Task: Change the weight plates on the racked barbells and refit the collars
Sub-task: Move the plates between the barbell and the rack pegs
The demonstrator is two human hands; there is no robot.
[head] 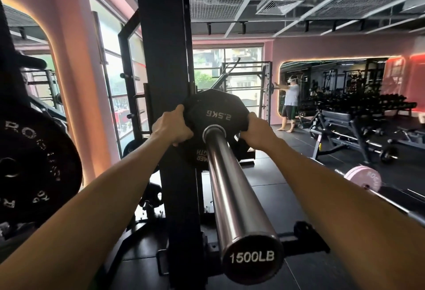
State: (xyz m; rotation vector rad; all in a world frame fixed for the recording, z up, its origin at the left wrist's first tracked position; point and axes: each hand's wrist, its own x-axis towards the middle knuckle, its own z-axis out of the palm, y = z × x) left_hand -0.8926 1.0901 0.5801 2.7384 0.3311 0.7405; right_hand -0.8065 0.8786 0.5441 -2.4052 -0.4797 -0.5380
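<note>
Pink-walled gym behind, both the left hand [173, 128] and right hand [255, 131] clamp the small black rubber 2.5 kg plate [215, 115], threaded deep on the chrome barbell sleeve [232, 188] between them. Tilting it could jam the bore; no collar is visible, so it could slide off.

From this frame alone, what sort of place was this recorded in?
A gym, almost certainly. Both hands, left hand and right hand, grip a 2.5KG plate on a racked barbell sleeve, with a dumbbell rack and a bench behind.

Both hands [174, 128] grip 2.5KG plate [213, 115] on sleeve [230, 186].
</note>
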